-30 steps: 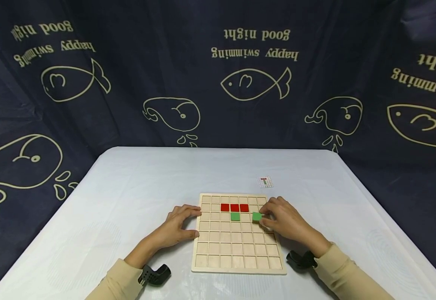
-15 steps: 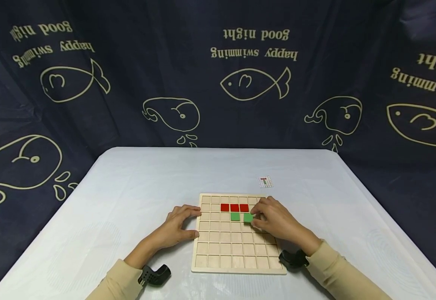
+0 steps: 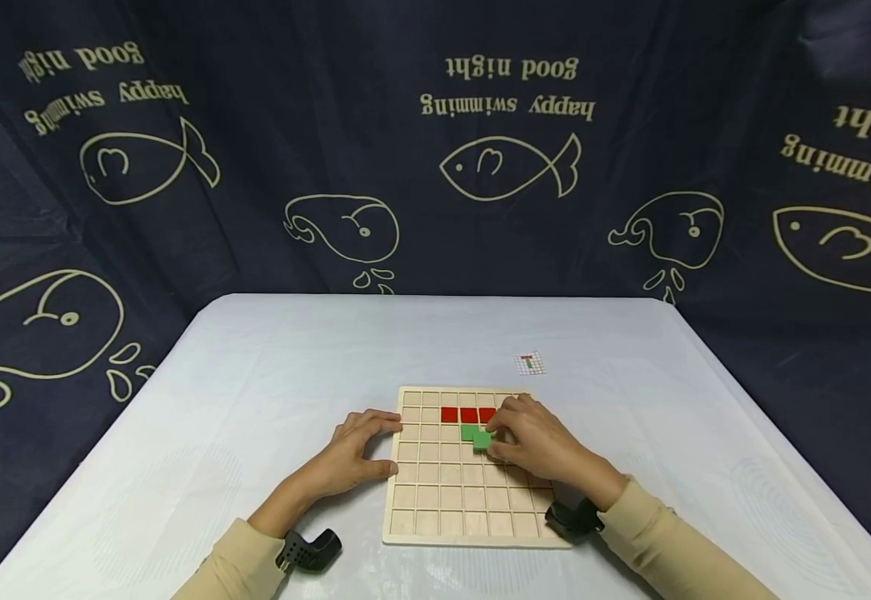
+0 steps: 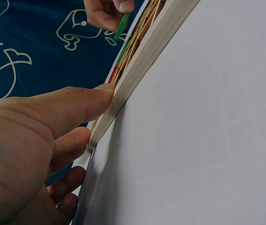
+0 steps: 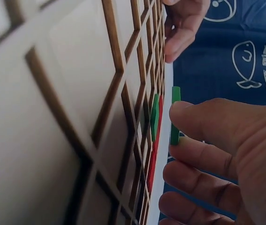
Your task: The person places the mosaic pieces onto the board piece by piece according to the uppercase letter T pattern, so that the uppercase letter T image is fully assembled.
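My right hand (image 3: 543,446) pinches a green square tile (image 3: 482,441) between thumb and fingers, raised over the wooden grid board (image 3: 443,500). In the right wrist view this tile (image 5: 175,95) stands edge-on, clear of the board. Overlapping it in the head view is another green tile (image 3: 468,432), lying in a cell below the middle one of 3 red tiles (image 3: 468,415). The right fingers partly cover the last red tile. At the board's left side my left hand (image 3: 348,457) touches the edge, its thumb (image 4: 93,101) against the wooden rim.
A small printed card (image 3: 529,363) with a red and green pattern on a grid lies beyond the board's far right corner. The board rests on a white-covered table (image 3: 315,342). Behind it hangs a dark blue curtain (image 3: 255,242) with fish and whale drawings.
The right hand has carried the green tile leftward over the board, from the right-hand columns to beside the seated green tile. My left hand has stayed at the board's edge.
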Available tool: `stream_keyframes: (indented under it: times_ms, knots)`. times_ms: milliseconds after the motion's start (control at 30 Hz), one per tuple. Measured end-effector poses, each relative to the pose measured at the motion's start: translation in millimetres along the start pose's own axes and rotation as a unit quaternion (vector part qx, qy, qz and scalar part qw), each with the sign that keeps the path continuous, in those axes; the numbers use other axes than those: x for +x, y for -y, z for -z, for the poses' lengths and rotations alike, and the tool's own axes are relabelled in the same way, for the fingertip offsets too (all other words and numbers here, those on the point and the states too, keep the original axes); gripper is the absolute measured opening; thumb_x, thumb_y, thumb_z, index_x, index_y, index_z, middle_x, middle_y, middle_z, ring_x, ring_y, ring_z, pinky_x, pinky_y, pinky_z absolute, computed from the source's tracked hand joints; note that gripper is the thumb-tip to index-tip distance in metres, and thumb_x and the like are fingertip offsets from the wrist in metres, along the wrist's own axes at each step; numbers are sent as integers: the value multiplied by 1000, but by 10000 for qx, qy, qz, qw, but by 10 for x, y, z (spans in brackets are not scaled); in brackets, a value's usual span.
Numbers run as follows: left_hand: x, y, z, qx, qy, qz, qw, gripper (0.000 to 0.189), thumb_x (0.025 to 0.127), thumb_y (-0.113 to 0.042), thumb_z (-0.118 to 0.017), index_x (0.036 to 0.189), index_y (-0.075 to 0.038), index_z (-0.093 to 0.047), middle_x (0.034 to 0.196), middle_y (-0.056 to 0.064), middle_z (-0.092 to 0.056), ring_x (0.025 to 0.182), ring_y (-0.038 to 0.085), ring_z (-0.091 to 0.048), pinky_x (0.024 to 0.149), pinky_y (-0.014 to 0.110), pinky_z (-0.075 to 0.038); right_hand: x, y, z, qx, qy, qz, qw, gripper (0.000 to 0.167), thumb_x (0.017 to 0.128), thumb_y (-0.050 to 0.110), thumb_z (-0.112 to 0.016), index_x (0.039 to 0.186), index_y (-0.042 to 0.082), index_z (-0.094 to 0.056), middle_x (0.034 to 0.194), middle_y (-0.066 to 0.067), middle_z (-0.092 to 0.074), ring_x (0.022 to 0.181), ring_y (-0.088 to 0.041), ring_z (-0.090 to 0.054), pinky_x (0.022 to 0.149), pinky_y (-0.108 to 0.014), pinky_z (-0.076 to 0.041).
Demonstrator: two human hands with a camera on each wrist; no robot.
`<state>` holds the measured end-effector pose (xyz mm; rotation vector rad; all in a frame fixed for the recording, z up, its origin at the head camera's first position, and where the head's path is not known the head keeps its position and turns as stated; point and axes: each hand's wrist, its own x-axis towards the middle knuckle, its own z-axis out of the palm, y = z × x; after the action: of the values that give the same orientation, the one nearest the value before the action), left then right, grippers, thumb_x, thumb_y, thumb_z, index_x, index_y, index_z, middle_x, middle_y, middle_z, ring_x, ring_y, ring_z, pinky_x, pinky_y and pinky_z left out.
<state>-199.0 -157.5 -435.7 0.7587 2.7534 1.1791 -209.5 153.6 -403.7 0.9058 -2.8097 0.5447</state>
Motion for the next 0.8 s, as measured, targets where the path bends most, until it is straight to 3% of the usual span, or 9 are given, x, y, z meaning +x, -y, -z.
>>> stream_keyframes:
  times_ms: [100,167,233,333,800]
  knots:
    - [2,1,1,-63,14,8,10000,52,78,-26,-75,126,-15,-57,140,-1,-48,127,23,-35,101,55,-20,7,18,-17,40,45,13,10000,18,79,26,-74,92,15,-71,84,8,-56,82,-8,-47,92,-38,-43]
    - [3,-1,1,-83,20,16,10000,52,78,-27,-75,126,-15,-57,140,-1,-47,128,24,-35,102,58,-18,10,27,-28,45,44,32,10000,18,78,26,-75,92,15,-70,83,7,-56,80,-8,-46,92,-39,-43]
    - [4,-2,0,-120,30,39,9999,53,78,-26,-75,126,-15,-57,140,-1,-47,128,25,-34,103,60,-17,12,36,-38,36,37,68,10000,19,78,27,-76,91,15,-70,83,7,-56,79,-8,-45,89,-35,-43]
    - [5,1,-2,-117,40,77,9999,53,78,-26,-75,126,-15,-57,140,-1,-47,129,25,-33,104,63,-14,14,47,-54,-43,21,129,9999,18,77,28,-76,89,16,-70,83,8,-57,77,-7,-40,70,-26,-37]
    - [4,-17,5,-119,53,85,9999,53,78,-25,-75,126,-14,-57,140,-2,-47,131,27,-32,105,62,-15,23,85,-70,-104,84,279,9995,14,78,28,-75,87,19,-69,80,10,-55,76,-6,-37,67,-22,-33]
